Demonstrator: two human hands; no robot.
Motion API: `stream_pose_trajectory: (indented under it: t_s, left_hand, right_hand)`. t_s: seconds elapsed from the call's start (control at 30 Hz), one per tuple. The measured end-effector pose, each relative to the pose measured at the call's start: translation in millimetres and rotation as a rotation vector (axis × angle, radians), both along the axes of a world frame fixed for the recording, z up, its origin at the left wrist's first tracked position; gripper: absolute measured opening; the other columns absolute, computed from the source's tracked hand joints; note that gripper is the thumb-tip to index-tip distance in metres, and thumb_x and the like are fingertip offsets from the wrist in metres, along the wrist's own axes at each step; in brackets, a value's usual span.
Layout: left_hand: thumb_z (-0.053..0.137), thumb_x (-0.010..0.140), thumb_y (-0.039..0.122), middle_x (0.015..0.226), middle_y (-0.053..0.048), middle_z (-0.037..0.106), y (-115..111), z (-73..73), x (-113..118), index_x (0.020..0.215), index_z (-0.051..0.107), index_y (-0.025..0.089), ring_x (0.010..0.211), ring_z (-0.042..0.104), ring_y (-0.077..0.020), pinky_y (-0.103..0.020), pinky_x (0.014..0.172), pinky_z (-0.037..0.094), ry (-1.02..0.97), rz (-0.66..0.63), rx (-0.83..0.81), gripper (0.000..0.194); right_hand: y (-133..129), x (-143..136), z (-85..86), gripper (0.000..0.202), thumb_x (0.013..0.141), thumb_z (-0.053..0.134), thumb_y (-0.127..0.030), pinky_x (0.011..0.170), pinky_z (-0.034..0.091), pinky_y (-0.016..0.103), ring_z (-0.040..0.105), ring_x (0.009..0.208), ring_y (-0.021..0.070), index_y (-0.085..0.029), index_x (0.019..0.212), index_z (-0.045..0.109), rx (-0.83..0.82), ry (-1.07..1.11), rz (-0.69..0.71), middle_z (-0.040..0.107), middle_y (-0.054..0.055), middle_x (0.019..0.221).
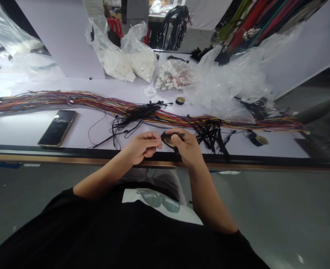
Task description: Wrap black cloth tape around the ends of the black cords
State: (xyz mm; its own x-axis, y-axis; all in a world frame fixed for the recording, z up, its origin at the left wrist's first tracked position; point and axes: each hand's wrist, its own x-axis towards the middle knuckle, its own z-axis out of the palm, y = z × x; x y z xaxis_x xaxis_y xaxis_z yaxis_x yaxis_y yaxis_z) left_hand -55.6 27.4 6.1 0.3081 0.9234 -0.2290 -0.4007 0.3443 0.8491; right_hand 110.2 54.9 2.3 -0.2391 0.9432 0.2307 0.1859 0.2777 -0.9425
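My right hand [189,147] is closed around a roll of black tape [168,140], with the thumb pressed on its side. Just left of the roll, my left hand [145,147] is closed in a pinch, fingertips close to the tape. Whatever lies between those fingertips is too small to make out. Both hands are over the table's front edge. Behind them runs a long bundle of coloured wires [97,101], with black cable ends [138,114] heaped on its middle. Black strips [209,132] lie across it to the right of my right hand.
A phone [58,128] lies at the left. Two more tape rolls rest on the table, one behind the wires [180,100] and one at the right [258,139]. Clear bags of white parts [144,63] stand at the back. Hanging wires [246,26] fill the upper right.
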Motion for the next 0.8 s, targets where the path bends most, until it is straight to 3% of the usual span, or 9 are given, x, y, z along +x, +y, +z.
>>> stream_pose_trajectory:
  t_s: [0.1, 0.2, 0.3, 0.4, 0.53, 0.67, 0.8]
  left_hand:
    - [0.059, 0.068, 0.020, 0.055, 0.006, 0.052, 1, -1.3, 3, 0.069, 0.047, 0.017, 0.036, 0.033, -0.0018, -0.017, 0.036, 0.019, 0.119, 0.284, 0.167, 0.013]
    - [0.055, 0.073, 0.017, 0.056, 0.007, 0.047, 0, -3.0, 7, 0.070, 0.048, 0.018, 0.043, 0.038, -0.0039, -0.018, 0.042, 0.029, 0.345, 0.396, 0.331, 0.008]
    - [0.052, 0.076, 0.015, 0.065, 0.004, 0.051, -5, -4.9, 13, 0.071, 0.050, 0.018, 0.057, 0.047, -0.0066, -0.020, 0.056, 0.040, 0.570, 0.423, 0.522, 0.007]
    - [0.050, 0.078, 0.015, 0.070, 0.002, 0.056, -10, -6.0, 16, 0.073, 0.052, 0.019, 0.066, 0.053, -0.0089, -0.021, 0.065, 0.044, 0.650, 0.414, 0.609, 0.007]
    - [0.048, 0.078, 0.014, 0.080, 0.000, 0.064, -13, -7.1, 15, 0.082, 0.059, 0.019, 0.076, 0.059, -0.0116, -0.024, 0.074, 0.046, 0.647, 0.365, 0.621, 0.012]
    - [0.053, 0.077, 0.018, 0.085, -0.001, 0.067, -14, -7.2, 14, 0.087, 0.062, 0.019, 0.079, 0.060, -0.0129, -0.025, 0.075, 0.046, 0.601, 0.343, 0.594, 0.013]
    - [0.057, 0.075, 0.020, 0.074, 0.001, 0.062, -11, -4.7, 15, 0.078, 0.059, 0.018, 0.069, 0.055, -0.0113, -0.023, 0.067, 0.044, 0.621, 0.313, 0.514, 0.005]
  right_hand:
    - [-8, 8, -0.5, 0.040, 0.075, 0.061, -0.051, 0.100, 0.038, 0.040, 0.056, 0.111, 0.0222, -0.026, 0.105, 0.066, -0.061, -0.086, 0.091, 0.066, 0.003, 0.114]
    - [-20, 11, -2.1, 0.050, 0.073, 0.064, -0.047, 0.101, 0.037, 0.042, 0.053, 0.116, 0.0233, -0.029, 0.120, 0.058, -0.130, -0.086, 0.112, 0.061, 0.003, 0.124]
    - [-28, 7, -4.1, 0.062, 0.071, 0.066, -0.046, 0.089, 0.045, 0.040, 0.062, 0.094, 0.0211, -0.028, 0.127, 0.048, -0.158, -0.025, 0.067, 0.067, 0.003, 0.102]
    - [-30, 2, -5.0, 0.056, 0.068, 0.068, -0.043, 0.081, 0.046, 0.037, 0.062, 0.082, 0.0189, -0.024, 0.117, 0.048, -0.174, 0.032, 0.026, 0.066, 0.000, 0.083]
    - [-30, 0, -1.6, 0.037, 0.068, 0.066, -0.042, 0.077, 0.046, 0.034, 0.061, 0.084, 0.0187, -0.021, 0.096, 0.053, -0.132, -0.028, -0.012, 0.065, 0.002, 0.087]
    - [-32, -1, 4.8, 0.030, 0.069, 0.064, -0.039, 0.077, 0.046, 0.035, 0.061, 0.085, 0.0193, -0.021, 0.092, 0.055, -0.072, -0.173, -0.047, 0.066, 0.003, 0.090]
    - [-33, -1, 6.8, 0.029, 0.071, 0.063, -0.039, 0.080, 0.047, 0.039, 0.062, 0.087, 0.0225, -0.023, 0.094, 0.057, 0.047, -0.321, -0.094, 0.067, 0.005, 0.093]
